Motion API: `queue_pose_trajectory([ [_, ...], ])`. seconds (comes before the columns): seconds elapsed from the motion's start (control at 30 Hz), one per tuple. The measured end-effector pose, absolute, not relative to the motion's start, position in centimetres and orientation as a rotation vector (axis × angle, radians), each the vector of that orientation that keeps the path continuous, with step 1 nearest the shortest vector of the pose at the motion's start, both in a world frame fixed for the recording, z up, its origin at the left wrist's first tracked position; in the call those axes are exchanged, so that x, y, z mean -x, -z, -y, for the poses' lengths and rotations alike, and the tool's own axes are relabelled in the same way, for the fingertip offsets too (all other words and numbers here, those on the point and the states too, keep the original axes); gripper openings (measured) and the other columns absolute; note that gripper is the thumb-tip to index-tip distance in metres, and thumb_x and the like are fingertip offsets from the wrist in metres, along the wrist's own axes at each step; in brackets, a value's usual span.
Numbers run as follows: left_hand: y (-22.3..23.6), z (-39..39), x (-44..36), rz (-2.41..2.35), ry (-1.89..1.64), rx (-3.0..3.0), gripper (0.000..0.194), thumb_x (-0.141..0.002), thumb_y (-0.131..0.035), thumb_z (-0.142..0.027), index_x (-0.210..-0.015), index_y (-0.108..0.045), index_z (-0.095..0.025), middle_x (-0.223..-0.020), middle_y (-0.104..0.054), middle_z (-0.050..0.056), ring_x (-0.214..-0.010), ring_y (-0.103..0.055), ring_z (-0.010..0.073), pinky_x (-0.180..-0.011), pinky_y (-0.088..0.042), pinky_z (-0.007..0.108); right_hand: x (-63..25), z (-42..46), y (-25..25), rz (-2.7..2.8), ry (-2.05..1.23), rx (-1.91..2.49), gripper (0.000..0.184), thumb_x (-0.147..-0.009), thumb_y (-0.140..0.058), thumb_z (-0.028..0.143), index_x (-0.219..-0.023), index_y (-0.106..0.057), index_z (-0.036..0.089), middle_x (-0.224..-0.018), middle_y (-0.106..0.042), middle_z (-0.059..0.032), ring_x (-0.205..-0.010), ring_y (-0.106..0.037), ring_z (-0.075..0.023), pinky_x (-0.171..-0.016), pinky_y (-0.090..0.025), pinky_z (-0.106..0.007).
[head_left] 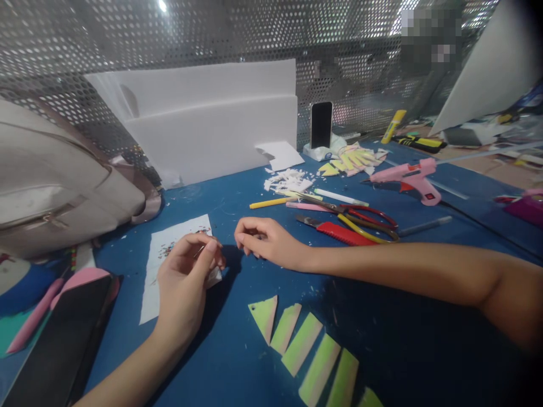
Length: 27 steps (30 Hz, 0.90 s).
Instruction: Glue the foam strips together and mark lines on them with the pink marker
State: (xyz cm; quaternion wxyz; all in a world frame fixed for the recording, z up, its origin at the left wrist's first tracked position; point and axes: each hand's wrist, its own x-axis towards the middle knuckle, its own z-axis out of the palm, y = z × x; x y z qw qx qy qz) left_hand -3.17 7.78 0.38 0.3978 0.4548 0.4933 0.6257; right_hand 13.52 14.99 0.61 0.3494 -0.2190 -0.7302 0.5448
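Note:
My left hand (189, 271) is above a white sheet of paper (155, 291) scattered with tiny dark and coloured bits (166, 249). Its thumb and fingers come together in a pinch, and whatever is between them is too small to make out. To its right, my right hand (267, 240) hovers low over or rests on the blue table, fingers curled loosely towards the thumb; the inside of that hand is hidden. Nearer to me lies a row of green and pink painted strips (302, 342), headed by a triangular piece with a small hole (263, 316).
Beyond my right hand lie scissors (369, 217), a red-handled cutter (339, 232), markers (341, 196) and white scraps (288, 180). A pink glue gun (407, 178) with its cord stands right. A phone (321, 125) leans behind; a bag (63, 186) and dark case (63, 345) sit left.

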Motion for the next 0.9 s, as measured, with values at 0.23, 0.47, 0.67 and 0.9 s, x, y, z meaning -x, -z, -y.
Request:
queue_pose_trajectory([
  [0.23,-0.35,-7.72,3.15,-1.236,-1.565,-1.107,0.020,-0.082,-0.073,-0.036,-0.085,-0.062,-0.020,-0.077,-0.060,-0.001,-0.055,-0.051,0.0058,-0.044,-0.037,0.014,-13.43,-15.07,-0.74,1.849,-1.416,0.610,0.016,-0.095,-0.050,0.023,-0.080,-0.055,0.017,-0.066,-0.052,0.0037,-0.054,-0.046,-0.0060,-0.049,-0.037,-0.018],
  [0.47,-0.61,-7.64,2.98,-1.190,-1.577,-1.106,0.020,-0.084,-0.072,-0.034,-0.085,-0.057,-0.020,-0.104,-0.068,0.003,-0.063,-0.058,0.0066,-0.052,-0.046,0.016,-13.47,-14.97,-1.03,1.803,-1.445,0.620,0.019,-0.095,-0.051,0.025,-0.078,-0.052,0.017,-0.065,-0.050,0.0047,-0.051,-0.044,-0.0057,-0.046,-0.034,-0.018],
  [0.67,-0.54,-7.63,3.03,-1.160,-1.557,-1.089,0.023,-0.085,-0.071,-0.036,-0.086,-0.054,-0.021,-0.103,-0.072,0.005,-0.062,-0.060,0.0075,-0.054,-0.046,0.017,-13.47,-14.92,-1.24,1.783,-1.431,0.628,0.019,-0.095,-0.051,0.023,-0.076,-0.050,0.017,-0.064,-0.049,0.0054,-0.052,-0.043,-0.0057,-0.047,-0.034,-0.019],
  [0.9,-0.66,-7.66,3.01,-1.150,-1.538,-1.078,0.020,-0.088,-0.068,-0.034,-0.086,-0.052,-0.021,-0.099,-0.075,0.004,-0.063,-0.062,0.0080,-0.058,-0.048,0.018,-13.46,-15.18,-1.02,1.713,-1.433,0.624,0.019,-0.094,-0.052,0.026,-0.077,-0.051,0.017,-0.063,-0.048,0.0056,-0.052,-0.041,-0.0061,-0.048,-0.031,-0.020],
])
